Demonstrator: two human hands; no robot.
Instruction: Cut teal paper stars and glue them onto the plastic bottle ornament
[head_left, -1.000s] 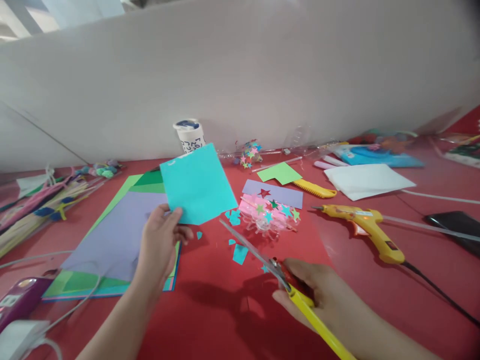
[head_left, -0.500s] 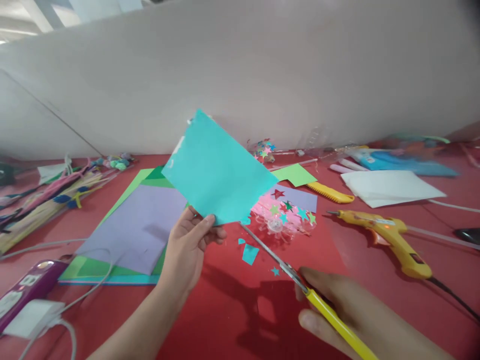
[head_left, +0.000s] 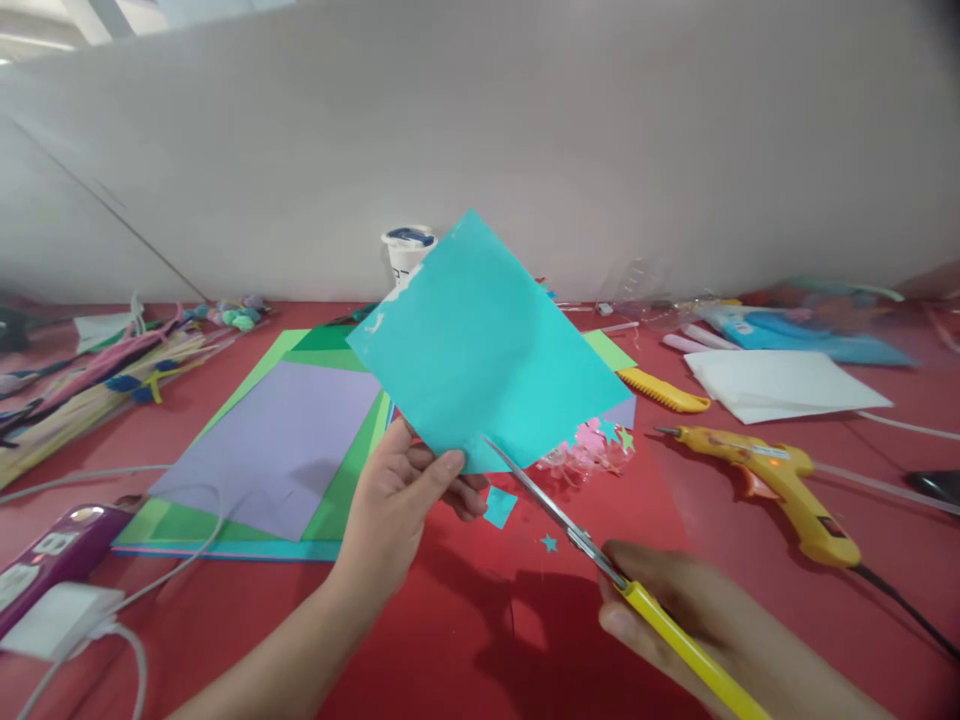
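My left hand [head_left: 401, 500] pinches the lower corner of a turquoise paper sheet [head_left: 487, 340] and holds it tilted up above the red table. My right hand [head_left: 697, 615] grips yellow-handled scissors [head_left: 592, 555]; their blade tips touch the sheet's lower edge. A pink clear plastic ornament [head_left: 589, 450] dotted with small coloured stars lies just behind the sheet, partly hidden by it. Turquoise scraps [head_left: 499, 505] and a tiny turquoise star [head_left: 550, 543] lie on the table under the blades.
A stack of purple and green paper [head_left: 277, 440] lies left. A yellow glue gun [head_left: 780, 480], yellow utility knife [head_left: 664, 392] and white sheets [head_left: 780, 380] sit right. Pipe cleaners [head_left: 82, 385], a purple power strip [head_left: 45, 555] and white charger [head_left: 60, 620] are at left. A white cup [head_left: 407, 250] stands by the wall.
My left hand has raised and turned the turquoise sheet toward me and to the right. The scissors have come up until their blades meet the sheet's lower edge.
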